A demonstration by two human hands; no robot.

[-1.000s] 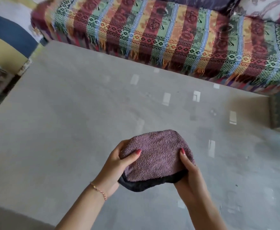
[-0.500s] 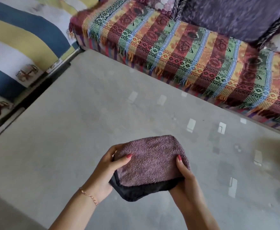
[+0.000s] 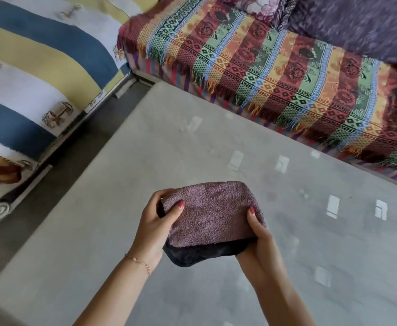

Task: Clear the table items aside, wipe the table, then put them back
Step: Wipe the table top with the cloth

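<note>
Looking down thru the head cam, I see a big pale grey table (image 3: 122, 208) filling most of the view, glossy w/ small bright reflections across its right half. Beyond its far edge runs a sofa w/ a multicoloured striped woven throw (image 3: 275, 74), fringed along the front; a dark purple cushion (image 3: 357, 22) sits on it at top right. To the left, across a dark strip of floor, lies a blue, yellow & white striped cover (image 3: 28, 67).

Over the table's near-centre, both hands hold up a folded cloth (image 3: 211, 212): mauve terry on top, a black layer showing underneath along the near edge. I can't tell if it touches the tabletop.

Left hand (image 3: 152, 229) grips the cloth's left end, thumb pressed on top, fingers curled round the edge & under. Right hand (image 3: 258, 243) grips the right end the same way, thumb on top, fingers hidden beneath. Nails are painted red. A thin beaded bracelet (image 3: 138, 262) circles the left wrist.
</note>
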